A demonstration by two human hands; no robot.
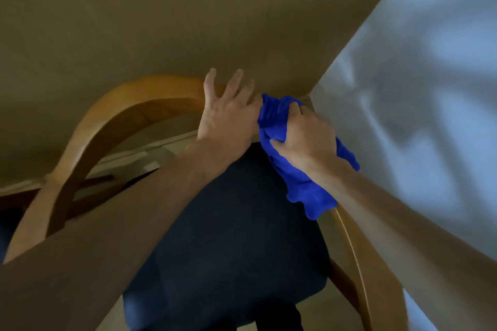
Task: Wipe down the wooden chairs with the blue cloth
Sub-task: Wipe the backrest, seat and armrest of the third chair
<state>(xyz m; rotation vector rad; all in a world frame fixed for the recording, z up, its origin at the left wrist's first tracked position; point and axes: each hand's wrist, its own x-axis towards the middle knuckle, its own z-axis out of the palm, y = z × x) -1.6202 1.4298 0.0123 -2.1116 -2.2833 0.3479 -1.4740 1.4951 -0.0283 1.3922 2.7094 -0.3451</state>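
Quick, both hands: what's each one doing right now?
Left hand: open, fingers spread, resting on the curved wooden chair back.
Right hand: closed, gripping the bunched blue cloth.

The curved wooden chair back [113,121] arcs from 8 o'clock up to 12 o'clock, pressed close under the table edge [188,35], so little room shows above the rail. Both hands crowd its top at centre, the left hand [228,118] just beside the right hand [304,140] bunched in the blue cloth [304,188]. Toward 6 o'clock the dark seat [228,236] lies open between the forearms
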